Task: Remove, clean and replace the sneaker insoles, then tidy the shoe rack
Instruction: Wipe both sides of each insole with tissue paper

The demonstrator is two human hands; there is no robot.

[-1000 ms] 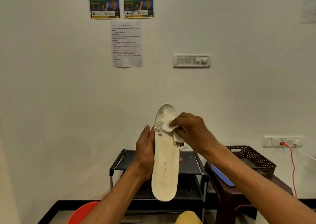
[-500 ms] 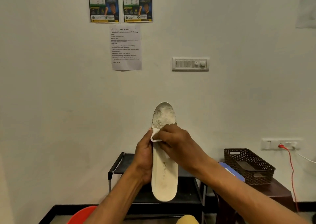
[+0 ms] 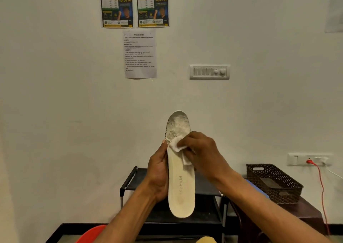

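the insole [image 3: 181,189] was held upright in front of the wall, above the shoe rack [image 3: 141,179]. its long axis ran from 12 o'clock (toe end) to 6 o'clock (heel end), with the printed face toward the camera.

the left hand [image 3: 157,176] gripped the insole along its 9 o'clock edge. the thumb lay on the front rim, and the other fingers were hidden behind the insole. the right hand [image 3: 201,154] came in from 3 o'clock. it pinched a folded white wipe [image 3: 176,144] and pressed it against the face just below the toe area.

the grey, flaked soiling covered the toe end. it lay at 12 o'clock from the wipe and touched the wipe's upper edge. from the wipe down to 6 o'clock the face looked pale and even.

judgement: the step in hand was cleaning. the coming stroke would probably need to run toward 12 o'clock along the long axis. the right hand was nearer the soiling, and the left hand steadied the middle.

a brown basket [image 3: 285,194] stood at 4 o'clock, well apart.
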